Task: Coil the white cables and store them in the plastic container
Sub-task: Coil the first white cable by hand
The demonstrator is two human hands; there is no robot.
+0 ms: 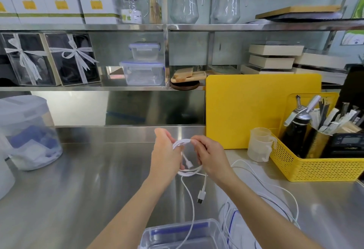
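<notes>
Thin white cable, partly coiled, is held up above and just behind the clear rectangular plastic container with blue trim. My left hand has the loops wrapped round it and the fingers hold them. My right hand fingers pinch the top of the coil. The plug end dangles free below the coil, and one strand drops down across the container. Can't tell if it lies inside, and nothing else in there is clear.

Just right of the container is a clear lid with a blue seal, with more loose white cables spread on the steel table. Far right of it, a yellow perforated plastic basket holds a black bottle with a metal nozzle and wrapped sticks. Translucent measuring cups are just beside the basket. Far left of the container, a big round clear tub has blue and white items inside.
</notes>
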